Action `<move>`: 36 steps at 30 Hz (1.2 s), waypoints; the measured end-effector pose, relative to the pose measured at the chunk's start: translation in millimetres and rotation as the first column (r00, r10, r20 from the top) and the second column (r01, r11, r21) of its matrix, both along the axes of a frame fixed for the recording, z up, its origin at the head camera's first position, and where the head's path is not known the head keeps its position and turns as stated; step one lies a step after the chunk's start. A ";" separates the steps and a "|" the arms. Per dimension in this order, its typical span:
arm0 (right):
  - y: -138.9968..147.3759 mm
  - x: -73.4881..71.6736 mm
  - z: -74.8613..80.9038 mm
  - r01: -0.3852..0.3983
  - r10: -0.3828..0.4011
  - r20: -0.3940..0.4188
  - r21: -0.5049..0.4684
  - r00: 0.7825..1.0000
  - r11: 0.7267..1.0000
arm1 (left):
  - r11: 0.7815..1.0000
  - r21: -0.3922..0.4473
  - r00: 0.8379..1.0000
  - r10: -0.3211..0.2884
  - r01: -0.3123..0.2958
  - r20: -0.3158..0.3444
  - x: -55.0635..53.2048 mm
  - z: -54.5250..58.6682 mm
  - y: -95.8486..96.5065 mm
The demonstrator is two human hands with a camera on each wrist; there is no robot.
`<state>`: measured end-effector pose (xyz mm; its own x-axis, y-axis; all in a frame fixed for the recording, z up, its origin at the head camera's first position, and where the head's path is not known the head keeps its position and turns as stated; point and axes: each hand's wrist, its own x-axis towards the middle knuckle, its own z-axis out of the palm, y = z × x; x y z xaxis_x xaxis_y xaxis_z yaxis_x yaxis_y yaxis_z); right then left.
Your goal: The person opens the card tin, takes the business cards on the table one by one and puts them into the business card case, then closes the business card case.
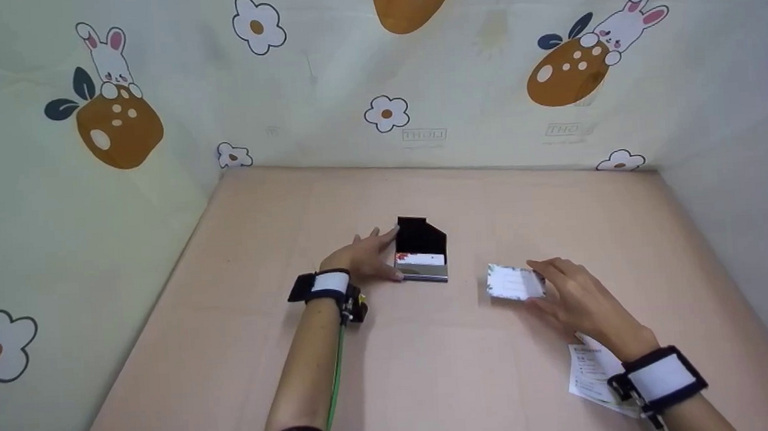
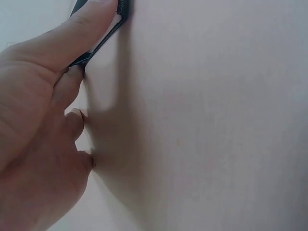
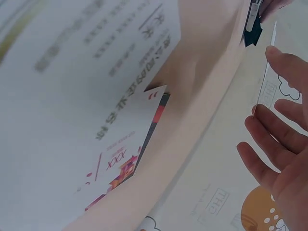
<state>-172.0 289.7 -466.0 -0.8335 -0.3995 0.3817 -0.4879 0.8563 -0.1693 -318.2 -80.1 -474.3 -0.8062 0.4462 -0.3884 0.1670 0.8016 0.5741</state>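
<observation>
An open business card case (image 1: 418, 235) with a black inside lies on the table, a white card with a red print (image 1: 420, 260) in its lower part. My left hand (image 1: 363, 257) holds its left side, thumb at the near corner and index finger toward the raised lid. The left wrist view shows the thumb along the dark case edge (image 2: 123, 12). Right of the case, my right hand (image 1: 582, 300) pinches a white business card (image 1: 513, 282) with a leafy border between thumb and fingers. That card appears nearly edge-on in the right wrist view, the other fingers spread loosely.
Several loose cards (image 1: 588, 373) lie under my right wrist, one with a colourful printed corner (image 3: 122, 173). The pink-covered table (image 1: 278, 222) meets patterned walls (image 1: 322, 73) at the back and both sides. A green cable (image 1: 336, 378) runs along my left forearm.
</observation>
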 end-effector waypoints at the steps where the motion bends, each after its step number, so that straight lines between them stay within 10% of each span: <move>1: -2.0 -1.5 1.0 0.006 -0.006 0.010 -0.001 1.000 1.000 | 1.000 0.001 1.000 0.001 -0.001 -0.001 -0.2 -0.4 0.0; 36: -49.0 -49.9 10.7 -0.009 0.009 0.076 0.002 0.997 1.000 | 0.998 -0.008 0.998 0.056 -0.056 0.040 1.5 1.8 2.6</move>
